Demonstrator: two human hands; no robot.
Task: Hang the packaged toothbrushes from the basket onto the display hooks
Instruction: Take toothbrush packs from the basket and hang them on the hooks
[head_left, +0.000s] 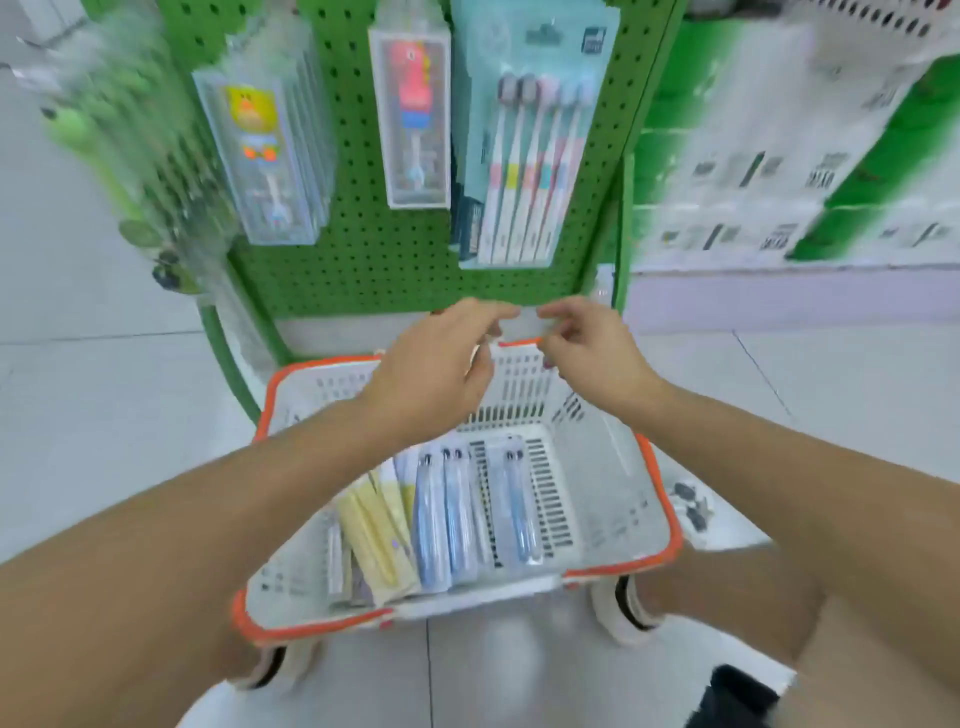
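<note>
Head view | left hand (441, 358) and right hand (587, 348), fingers curled, possibly pinching something clear | toothbrush packs (447, 514) lie lengthwise below in basket (597, 467).

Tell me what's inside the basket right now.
In the basket: yellow packs on the left, blue toothbrush packs beside them, one more further right. The left forearm hides the near-left corner; lower layers can't be seen.

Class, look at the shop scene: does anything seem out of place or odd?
Yes: small dark objects lie loose on the floor tiles right of the basket, away from any display; too blurred to identify.
</note>
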